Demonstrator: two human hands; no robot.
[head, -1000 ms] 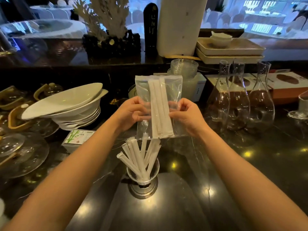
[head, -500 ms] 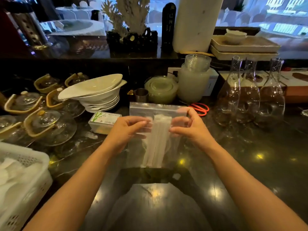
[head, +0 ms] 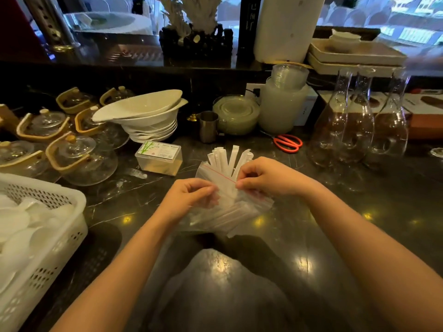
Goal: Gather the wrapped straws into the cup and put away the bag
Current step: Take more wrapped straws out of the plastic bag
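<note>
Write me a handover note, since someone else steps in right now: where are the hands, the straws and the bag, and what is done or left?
Left hand: pinching the clear zip bag at its near-left side.
Right hand: pinching the bag at its red zip line.
Bag: held low over the dark counter, with wrapped straws lying inside.
More wrapped straws stand fanned just behind the bag; the cup holding them is hidden.
Done: part of the straws gathered upright.
Left: whether the bag is sealed cannot be told; the bag is not yet put away.
</note>
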